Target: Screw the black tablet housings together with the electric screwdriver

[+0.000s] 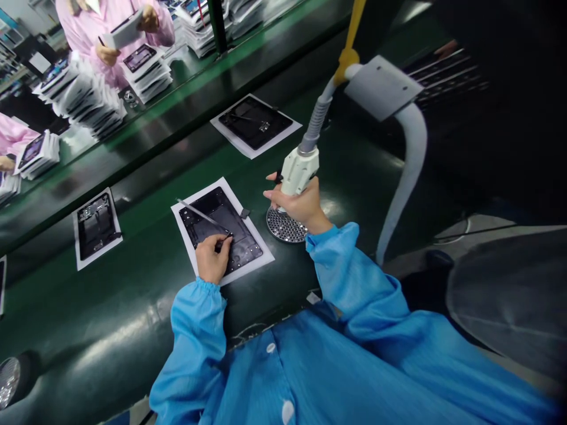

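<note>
My right hand (305,203) is wrapped round the white body of an electric screwdriver (296,171), which points down over a round metal screw plate (286,227) full of small holes. Its tip is hidden behind my fingers. My left hand (213,257) rests on a black tablet housing (239,236) with its fingers pinched together near the end of a thin grey strip (201,213). Whether they grip the strip or a small dark part beside it is not clear. Under the housing lies a white sheet (224,184); a small dark tab (245,213) sticks out at its right edge.
More housings on white sheets lie on the green bench: one farther back (254,121), another at left (95,227). A grey hose (414,141) and a metal bracket (383,87) hang at right. Across the bench, a person in pink (119,35) handles a sheet beside paper stacks (84,97).
</note>
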{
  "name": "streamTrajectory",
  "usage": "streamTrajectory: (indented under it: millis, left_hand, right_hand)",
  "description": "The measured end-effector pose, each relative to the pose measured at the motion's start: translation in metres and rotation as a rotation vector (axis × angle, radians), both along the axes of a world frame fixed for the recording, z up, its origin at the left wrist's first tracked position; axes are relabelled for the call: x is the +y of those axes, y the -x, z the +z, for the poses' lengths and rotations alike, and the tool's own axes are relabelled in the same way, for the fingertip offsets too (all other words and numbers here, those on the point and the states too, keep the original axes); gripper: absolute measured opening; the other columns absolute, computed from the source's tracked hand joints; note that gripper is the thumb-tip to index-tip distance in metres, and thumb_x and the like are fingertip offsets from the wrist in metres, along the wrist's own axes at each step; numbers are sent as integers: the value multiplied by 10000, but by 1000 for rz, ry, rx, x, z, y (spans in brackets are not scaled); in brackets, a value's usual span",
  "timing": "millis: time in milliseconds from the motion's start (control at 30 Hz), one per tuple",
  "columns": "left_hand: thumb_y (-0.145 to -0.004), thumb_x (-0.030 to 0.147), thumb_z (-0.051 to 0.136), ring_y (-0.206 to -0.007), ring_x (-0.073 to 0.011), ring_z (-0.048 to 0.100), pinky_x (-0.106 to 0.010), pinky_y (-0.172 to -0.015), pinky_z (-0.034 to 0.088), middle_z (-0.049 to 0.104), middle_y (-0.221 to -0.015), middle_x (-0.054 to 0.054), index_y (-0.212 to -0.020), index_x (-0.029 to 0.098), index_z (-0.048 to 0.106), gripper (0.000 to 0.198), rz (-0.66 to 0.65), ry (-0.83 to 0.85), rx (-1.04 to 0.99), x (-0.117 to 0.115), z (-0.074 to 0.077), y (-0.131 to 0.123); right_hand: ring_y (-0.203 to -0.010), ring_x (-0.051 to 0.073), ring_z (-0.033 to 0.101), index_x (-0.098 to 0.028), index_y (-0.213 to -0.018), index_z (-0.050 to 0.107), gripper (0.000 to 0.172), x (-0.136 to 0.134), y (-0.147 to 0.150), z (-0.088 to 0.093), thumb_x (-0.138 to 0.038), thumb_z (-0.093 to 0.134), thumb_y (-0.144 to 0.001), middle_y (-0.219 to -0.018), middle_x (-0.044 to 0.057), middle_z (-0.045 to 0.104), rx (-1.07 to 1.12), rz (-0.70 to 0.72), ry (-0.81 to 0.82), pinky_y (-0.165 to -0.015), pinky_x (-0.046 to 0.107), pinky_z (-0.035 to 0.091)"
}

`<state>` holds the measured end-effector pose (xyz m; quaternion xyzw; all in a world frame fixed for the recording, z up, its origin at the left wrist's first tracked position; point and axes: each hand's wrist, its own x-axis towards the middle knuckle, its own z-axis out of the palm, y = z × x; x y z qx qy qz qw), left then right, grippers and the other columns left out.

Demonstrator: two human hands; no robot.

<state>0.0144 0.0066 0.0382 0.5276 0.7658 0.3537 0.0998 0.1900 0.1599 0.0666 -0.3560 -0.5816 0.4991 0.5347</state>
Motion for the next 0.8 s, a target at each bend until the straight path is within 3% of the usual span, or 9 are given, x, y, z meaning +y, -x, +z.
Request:
streamTrajectory:
  millis: [200,500,667,800]
  left_hand:
    - [-745,287,720,-526,-100,560,-214,-556,462,683,-640,15,-802,177,743,125,50,80,-147,-7,6,4]
    - [-807,286,651,-625,-124,619,-234,-638,468,722,-729,-8,-793,189,752,140,8,131,-96,-13,12,6]
    - [-787,309,668,-485,-98,519,-215,-499,391,661,-600,15,-796,178,744,151,39,217,-210,-28,13,-3]
    - [-803,286,662,-506,-95,528,-211,-522,396,652,-602,15,-803,176,740,135,-29,297,-249,-41,12,-15]
  right_hand:
    - [-414,119,533,-175,-779,653,180,-1,0,2,-184,733,-618,-468,-59,573,-16,-2,7,-500,297,484]
    - [-413,127,535,-178,-761,640,169,-1,1,-1,-199,728,-618,-455,-59,563,-20,20,-20,-468,294,483]
    - [-408,126,537,-208,-818,652,228,-6,-4,4,-172,752,-616,-476,-65,574,-21,-28,-21,-468,300,496]
    - [-421,121,544,-209,-813,651,222,-10,-7,10,-116,739,-631,-471,-60,583,-26,-39,-25,-505,299,514]
